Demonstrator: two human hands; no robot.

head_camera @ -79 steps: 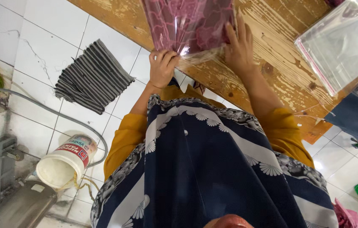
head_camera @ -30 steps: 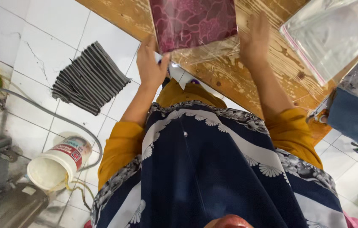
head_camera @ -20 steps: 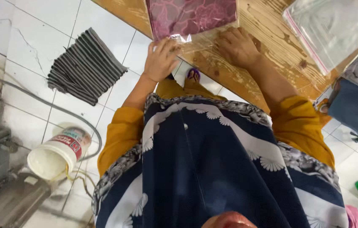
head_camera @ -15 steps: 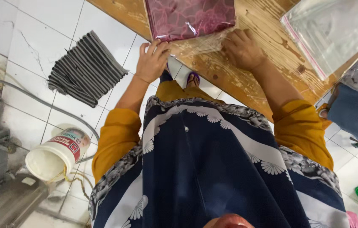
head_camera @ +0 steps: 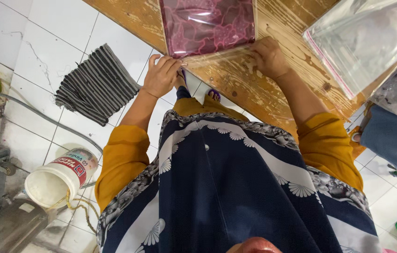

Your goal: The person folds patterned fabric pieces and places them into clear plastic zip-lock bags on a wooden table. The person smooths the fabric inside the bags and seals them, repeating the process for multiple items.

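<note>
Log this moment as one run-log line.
left hand: on near edge of bagged maroon cloth | right hand: on bag's other near corner | surface: wooden table | nearby: clear bags

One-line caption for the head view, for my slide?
Both hands, left hand and right hand, press the clear bag's open edge flat on the wooden table.

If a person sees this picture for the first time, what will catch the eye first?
Likely the dark red patterned cloth in a clear plastic bag at the near edge of the wooden table, with the left hand and right hand at its open end. Next, a striped grey mat and a white bucket on the tiled floor.
</note>
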